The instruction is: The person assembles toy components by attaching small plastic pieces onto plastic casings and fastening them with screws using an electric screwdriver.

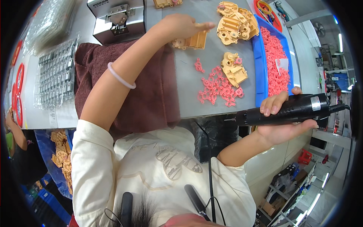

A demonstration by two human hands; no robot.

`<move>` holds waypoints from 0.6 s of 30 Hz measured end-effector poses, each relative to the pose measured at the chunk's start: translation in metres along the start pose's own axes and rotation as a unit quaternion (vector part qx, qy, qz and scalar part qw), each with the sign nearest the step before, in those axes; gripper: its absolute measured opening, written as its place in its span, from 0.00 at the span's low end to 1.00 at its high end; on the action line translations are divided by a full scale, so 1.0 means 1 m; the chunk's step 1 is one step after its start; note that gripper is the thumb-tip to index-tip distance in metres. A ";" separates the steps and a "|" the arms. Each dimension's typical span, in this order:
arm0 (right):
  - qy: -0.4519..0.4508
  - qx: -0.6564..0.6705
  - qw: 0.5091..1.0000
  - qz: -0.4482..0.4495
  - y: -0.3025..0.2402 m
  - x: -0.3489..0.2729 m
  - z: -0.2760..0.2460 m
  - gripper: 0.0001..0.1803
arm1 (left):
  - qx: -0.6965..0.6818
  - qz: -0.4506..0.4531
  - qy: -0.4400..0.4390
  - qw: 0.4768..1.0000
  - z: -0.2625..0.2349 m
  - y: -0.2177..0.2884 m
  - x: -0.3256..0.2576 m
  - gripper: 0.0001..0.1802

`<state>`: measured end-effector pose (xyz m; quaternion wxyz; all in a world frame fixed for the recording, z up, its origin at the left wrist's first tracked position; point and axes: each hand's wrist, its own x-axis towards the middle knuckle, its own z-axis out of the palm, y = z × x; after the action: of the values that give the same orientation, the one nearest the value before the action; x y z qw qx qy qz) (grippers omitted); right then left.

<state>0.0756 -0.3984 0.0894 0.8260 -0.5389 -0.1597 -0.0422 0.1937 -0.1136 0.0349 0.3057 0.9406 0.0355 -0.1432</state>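
My right hand (278, 113) is wrapped round a black corded electric screwdriver (298, 108), held level past the table's front edge with its bit pointing left. My left hand (181, 28) reaches across the table and is closed on the far side of a beige plastic housing (197, 41); its thumb sticks out to the right, and the other fingers are mostly hidden. Right of that, several beige housings (234, 24) lie in a cluster. Nearer me is a single beige housing (234, 70) with a pink piece in it, beside a loose heap of small pink plastic parts (217, 87).
A blue bin (259, 64) full of pink parts stands at the right. A silver screw feeder (119, 20) is at the back left. A maroon towel (151, 87) covers the table edge under my left arm. Trays in clear plastic (56, 75) lie farther left.
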 end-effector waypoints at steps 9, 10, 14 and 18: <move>-0.053 0.048 0.997 0.016 0.001 -0.002 -0.004 0.54 | -0.120 0.130 0.153 0.972 -0.010 -0.057 -0.105 0.16; -0.045 0.052 0.997 0.022 0.006 0.002 -0.002 0.54 | -0.172 0.147 0.152 0.962 -0.008 -0.054 -0.113 0.17; -0.021 0.035 0.999 0.035 0.014 0.004 0.013 0.52 | -0.290 0.160 0.148 0.932 -0.024 -0.066 -0.153 0.16; -0.022 0.007 0.998 0.051 0.015 0.006 0.023 0.50 | -0.376 0.096 0.216 0.896 -0.035 -0.125 -0.189 0.12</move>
<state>0.0798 -0.3708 0.0865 0.8271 -0.5414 -0.1504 0.0132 0.0020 0.0126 0.0465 0.6338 0.7620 0.0619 0.1178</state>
